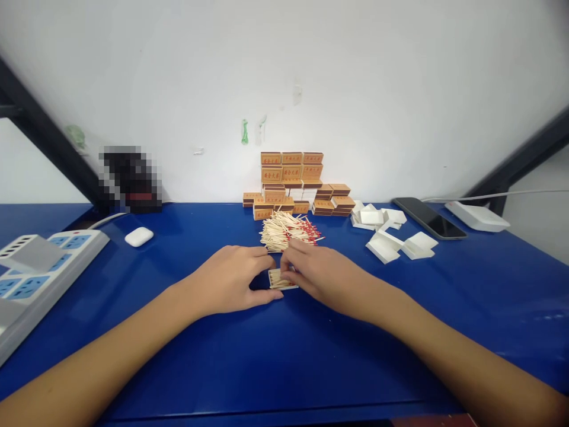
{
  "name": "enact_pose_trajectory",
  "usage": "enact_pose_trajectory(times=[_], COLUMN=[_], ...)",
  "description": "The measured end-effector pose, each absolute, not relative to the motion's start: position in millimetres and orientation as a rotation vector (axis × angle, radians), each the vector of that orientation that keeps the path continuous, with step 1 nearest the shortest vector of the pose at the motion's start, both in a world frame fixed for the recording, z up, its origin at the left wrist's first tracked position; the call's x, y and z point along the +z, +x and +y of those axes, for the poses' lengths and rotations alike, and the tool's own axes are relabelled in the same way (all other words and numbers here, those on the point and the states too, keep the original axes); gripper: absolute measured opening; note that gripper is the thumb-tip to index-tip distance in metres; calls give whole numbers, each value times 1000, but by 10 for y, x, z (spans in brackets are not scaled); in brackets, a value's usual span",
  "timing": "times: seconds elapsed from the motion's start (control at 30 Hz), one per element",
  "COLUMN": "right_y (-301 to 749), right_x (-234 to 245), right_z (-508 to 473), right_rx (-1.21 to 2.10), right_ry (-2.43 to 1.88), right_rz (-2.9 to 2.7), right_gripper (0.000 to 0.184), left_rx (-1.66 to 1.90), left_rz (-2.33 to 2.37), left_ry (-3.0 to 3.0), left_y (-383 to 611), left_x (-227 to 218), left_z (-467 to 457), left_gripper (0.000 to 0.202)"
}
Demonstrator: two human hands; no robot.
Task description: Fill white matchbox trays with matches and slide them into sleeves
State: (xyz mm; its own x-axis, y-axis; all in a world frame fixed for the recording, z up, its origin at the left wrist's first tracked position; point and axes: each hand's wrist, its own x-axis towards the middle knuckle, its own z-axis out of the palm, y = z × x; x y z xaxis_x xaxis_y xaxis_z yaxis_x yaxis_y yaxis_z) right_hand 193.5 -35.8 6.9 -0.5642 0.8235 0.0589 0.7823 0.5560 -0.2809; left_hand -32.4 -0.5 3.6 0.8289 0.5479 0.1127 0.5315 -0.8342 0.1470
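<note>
A small white matchbox tray [284, 288] with pale matches [278, 279] lying in it sits on the blue table. Around its left end, the thumb and fingers of my left hand [237, 277] grip the tray. My right hand [317, 270] reaches over the right part, its thumb and fingers pinched together on matches inside; the fingertips partly cover them. Just beyond my hands lies a loose heap of red-tipped matches [284, 230]. Behind the heap stand stacked orange matchboxes [291, 173] with printed labels.
White matchbox trays [383, 244] lie scattered to the right, near a dark phone [429, 218] and a white block [478, 216] with a cable. At left are a power strip [84, 246] with plugs and a white earphone case [139, 236]. A wall rises behind.
</note>
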Motion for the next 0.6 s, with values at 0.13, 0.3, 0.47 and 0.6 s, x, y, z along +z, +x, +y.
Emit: enact_pose_trajectory(times=[0.13, 0.3, 0.47, 0.6], right_y=[1902, 1943, 1980, 1997], right_x=[-7, 21, 33, 17], right_z=[-364, -380, -353, -326], right_rx=[255, 380, 302, 319], right_ry=[-1285, -1173, -1230, -1244], right_rz=[-2585, -2530, -2549, -2584], right_gripper=[9, 11, 11, 9], left_rx=[204, 197, 206, 204], left_rz=[881, 872, 875, 875], left_ry=[2881, 2872, 2882, 2888], left_y=[-313, -315, -325, -324], left_x=[50, 41, 35, 40], left_z=[-8, -4, -7, -10], left_gripper=[33, 33, 35, 36])
